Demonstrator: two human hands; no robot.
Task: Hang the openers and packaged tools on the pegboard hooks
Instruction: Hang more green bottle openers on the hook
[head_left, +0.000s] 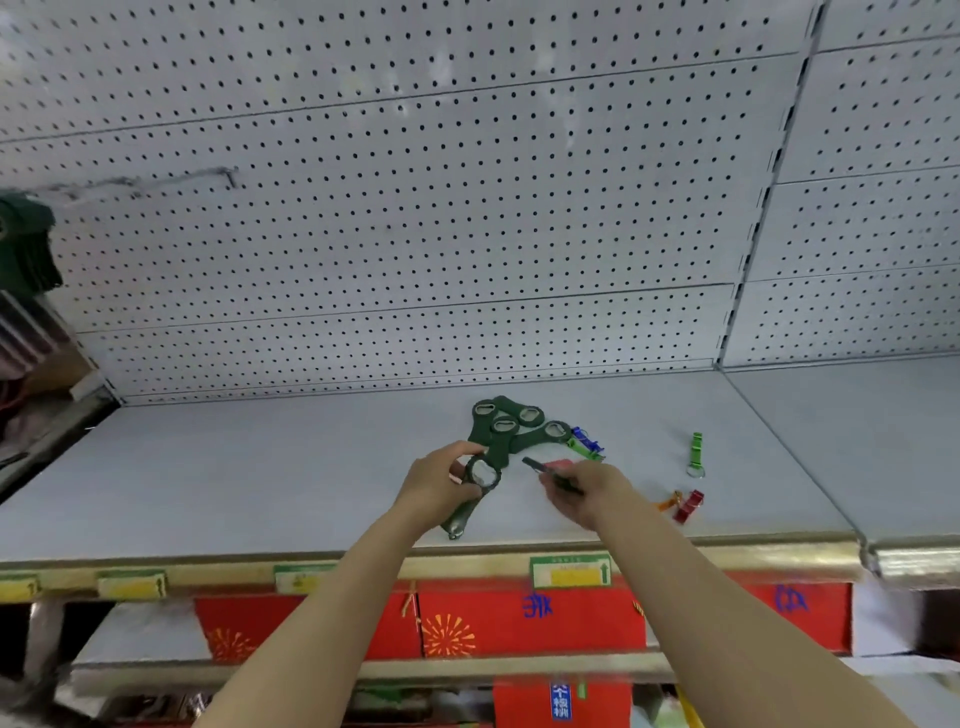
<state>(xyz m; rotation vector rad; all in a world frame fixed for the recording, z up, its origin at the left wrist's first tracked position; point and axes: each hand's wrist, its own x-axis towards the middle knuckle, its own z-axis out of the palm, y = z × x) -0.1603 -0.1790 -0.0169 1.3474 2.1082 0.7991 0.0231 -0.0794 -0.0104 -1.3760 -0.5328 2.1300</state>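
Several dark green bottle openers (511, 427) lie fanned out on the grey shelf (260, 467) below the pegboard (415, 208). My left hand (441, 486) grips one dark green opener (475, 491) by its ring end, its handle pointing toward the shelf's front edge. My right hand (584, 493) pinches a thin dark tool (550, 473) just right of the pile. A single metal hook (156, 182) juts from the pegboard at upper left, with nothing on it.
Small keychain openers lie to the right: blue (587, 439), green (696, 452), orange (670, 501) and red (688, 506). Dark green goods (26, 244) hang at the far left. Red boxes (519, 618) fill the shelf below. Price tags line the shelf's front rail (779, 556).
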